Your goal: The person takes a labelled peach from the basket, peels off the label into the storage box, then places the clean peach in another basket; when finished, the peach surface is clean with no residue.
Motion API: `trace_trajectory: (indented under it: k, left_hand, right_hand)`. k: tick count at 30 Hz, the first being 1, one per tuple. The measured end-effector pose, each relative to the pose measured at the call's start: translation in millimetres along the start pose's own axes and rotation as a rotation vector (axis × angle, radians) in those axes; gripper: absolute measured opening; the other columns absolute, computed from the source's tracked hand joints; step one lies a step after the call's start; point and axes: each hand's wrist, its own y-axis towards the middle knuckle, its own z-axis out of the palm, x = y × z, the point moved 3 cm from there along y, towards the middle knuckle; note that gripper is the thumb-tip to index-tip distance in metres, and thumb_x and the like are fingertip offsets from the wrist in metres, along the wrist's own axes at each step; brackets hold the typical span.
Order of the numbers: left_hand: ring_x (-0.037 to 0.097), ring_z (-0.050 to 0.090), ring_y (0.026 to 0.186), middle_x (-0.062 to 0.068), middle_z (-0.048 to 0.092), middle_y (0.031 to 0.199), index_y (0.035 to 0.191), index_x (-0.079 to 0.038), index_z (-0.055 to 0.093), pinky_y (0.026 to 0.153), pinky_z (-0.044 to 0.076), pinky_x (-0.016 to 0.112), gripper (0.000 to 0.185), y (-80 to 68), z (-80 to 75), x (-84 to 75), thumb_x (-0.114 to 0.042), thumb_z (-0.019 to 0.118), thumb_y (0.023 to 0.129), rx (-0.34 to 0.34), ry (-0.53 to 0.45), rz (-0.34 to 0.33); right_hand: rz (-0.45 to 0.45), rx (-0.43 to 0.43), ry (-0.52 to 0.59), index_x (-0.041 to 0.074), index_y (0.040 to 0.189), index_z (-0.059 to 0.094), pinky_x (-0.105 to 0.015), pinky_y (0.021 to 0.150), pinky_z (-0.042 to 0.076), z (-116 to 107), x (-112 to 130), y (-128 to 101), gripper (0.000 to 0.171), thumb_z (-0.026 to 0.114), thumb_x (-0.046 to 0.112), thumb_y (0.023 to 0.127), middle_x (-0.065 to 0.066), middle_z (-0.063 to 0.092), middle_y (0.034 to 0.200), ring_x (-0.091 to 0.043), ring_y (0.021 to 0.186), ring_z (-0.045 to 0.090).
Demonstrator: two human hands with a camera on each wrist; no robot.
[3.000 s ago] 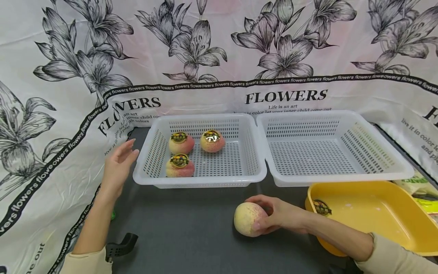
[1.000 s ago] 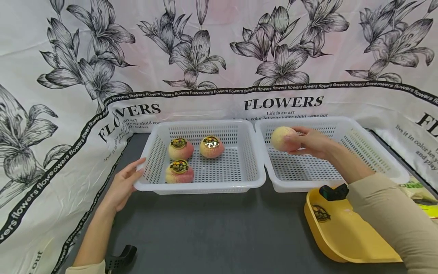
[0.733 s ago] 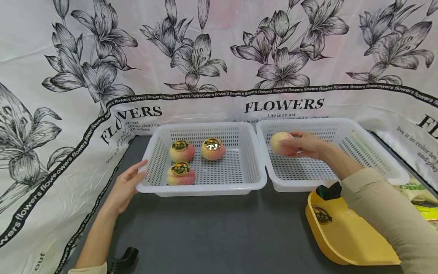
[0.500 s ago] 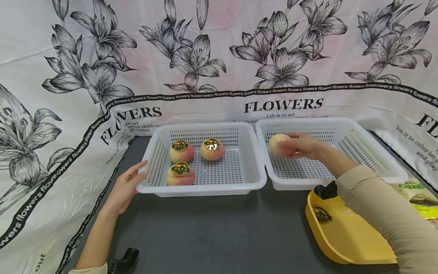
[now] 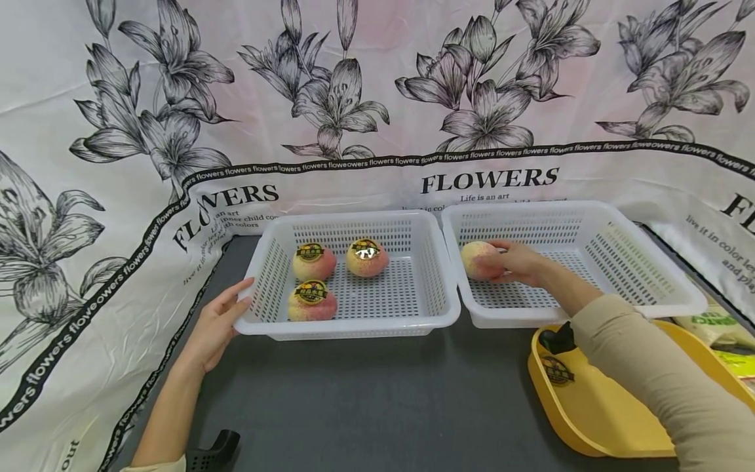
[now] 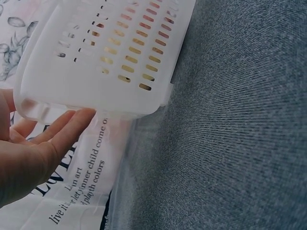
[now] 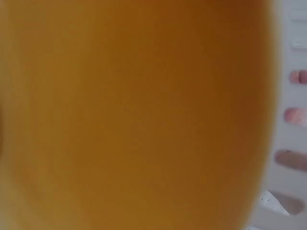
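My right hand (image 5: 501, 263) grips a pale pink-and-cream peach (image 5: 475, 258) low inside the right white basket (image 5: 678, 305), near its left wall. The peach looks to be at or just above the mesh floor. My left hand (image 5: 236, 303) rests with straight fingers (image 6: 72, 127) against the front-left corner of the left white basket (image 5: 348, 331) (image 6: 100, 57). That basket holds three stickered peaches (image 5: 314, 261) (image 5: 366, 257) (image 5: 311, 301). The right wrist view is filled by an orange-yellow blur (image 7: 134, 115), with basket slots (image 7: 297, 79) at its right edge.
A yellow tray (image 5: 596, 419) lies at the front right under my right sleeve. Packets (image 5: 716, 324) sit beyond it at the right edge. A dark grey tabletop (image 5: 366, 400) stretches in front of the baskets. A flower-printed cloth (image 5: 118, 196) hangs behind and to the left.
My right hand carried the peach from the table up into the right basket and has lowered it toward the floor. My left hand moved onto the left basket's corner and stays there.
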Motion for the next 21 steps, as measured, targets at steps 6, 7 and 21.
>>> trace_trajectory:
  k: [6, 7, 21]
  left_hand:
    - [0.008, 0.054, 0.103, 0.023, 0.03, 0.146, 0.15, -0.007, 0.028, 0.077, 0.051, 0.027, 0.058, 0.4, -1.2, -1.1, -0.03, 0.049, 0.101, -0.002, -0.004, 0.001]
    - [0.008, 0.054, 0.103, 0.022, 0.03, 0.146, 0.15, -0.007, 0.028, 0.077, 0.051, 0.027, 0.058, 0.5, -1.3, -1.3, -0.03, 0.049, 0.101, -0.003, -0.004, 0.002]
    - [0.008, 0.052, 0.104, 0.023, 0.028, 0.147, 0.15, -0.006, 0.026, 0.077, 0.051, 0.026, 0.056, -0.8, 0.5, -3.7, -0.025, 0.046, 0.102, 0.002, -0.004, -0.013]
  right_hand:
    - [0.014, 0.019, 0.007, 0.004, 0.152, 0.011, -0.05, 0.096, 0.04, 0.2, -1.2, -1.9, 0.079, 0.061, 0.026, 0.095, -0.028, 0.022, 0.145, -0.041, 0.126, 0.033]
    - [0.015, 0.023, 0.009, 0.004, 0.152, 0.011, -0.05, 0.096, 0.04, 0.3, -1.5, -2.4, 0.079, 0.061, 0.026, 0.095, -0.028, 0.022, 0.145, -0.041, 0.126, 0.033]
    - [0.001, 0.036, 0.028, 0.004, 0.152, 0.007, -0.053, 0.099, 0.036, -1.7, -3.1, -2.2, 0.084, 0.058, 0.039, 0.095, -0.028, 0.015, 0.149, -0.043, 0.132, 0.025]
